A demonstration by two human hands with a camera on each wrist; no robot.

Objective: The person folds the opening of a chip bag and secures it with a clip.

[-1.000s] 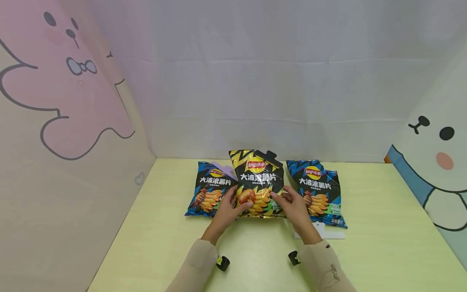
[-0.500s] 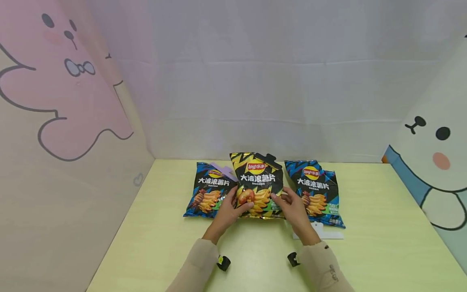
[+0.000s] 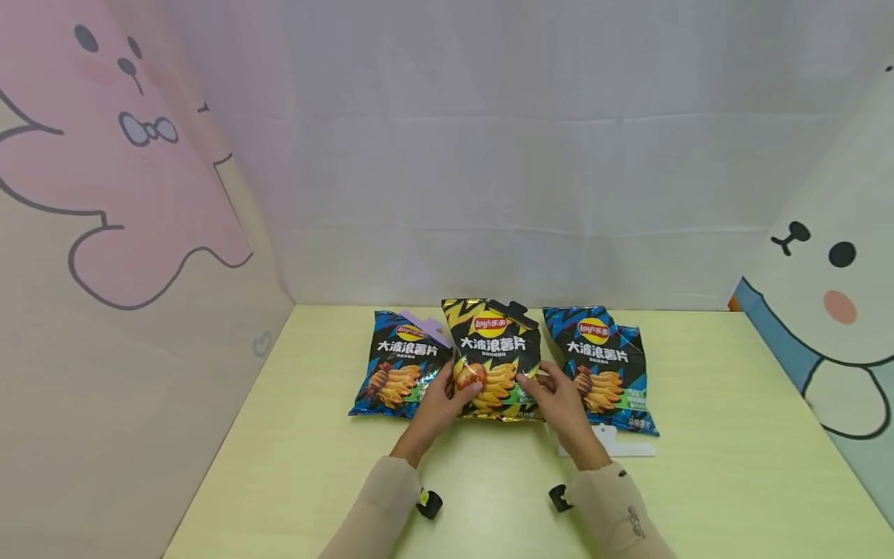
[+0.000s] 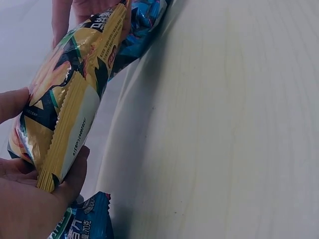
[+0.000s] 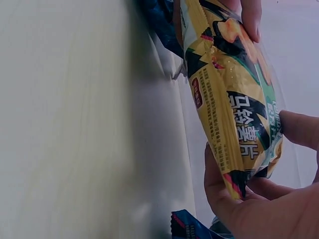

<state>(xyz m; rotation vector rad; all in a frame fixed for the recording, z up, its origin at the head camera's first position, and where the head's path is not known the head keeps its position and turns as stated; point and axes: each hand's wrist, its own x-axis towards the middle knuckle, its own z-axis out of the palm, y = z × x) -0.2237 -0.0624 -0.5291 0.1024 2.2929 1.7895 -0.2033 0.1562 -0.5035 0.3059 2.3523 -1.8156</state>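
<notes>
Both hands hold a yellow-and-black bag of potato chips [image 3: 492, 349] by its lower sides, its printed front facing up. My left hand [image 3: 437, 405] has the thumb on the front and the fingers behind; in the left wrist view they wrap the bag's lower corner. My right hand [image 3: 561, 400] grips the opposite edge the same way, thumb over the front. A black bag clip [image 3: 513, 314] sits across the top right corner of this bag. In the right wrist view the lower end of the yellow bag [image 5: 234, 99] is tilted up off the table.
A blue chip bag [image 3: 398, 365] with a purple clip [image 3: 427, 328] lies on the left, partly behind my left hand. Another blue chip bag [image 3: 602, 365] lies on the right. Below that one is a white clip [image 3: 618, 444]. A white curtain [image 3: 447, 194] stands behind the table [image 3: 279, 466].
The yellow chip bag's top has come down slightly in the head view while both hands keep their grip. The view itself has shifted a little; the blue bags stay in place.
</notes>
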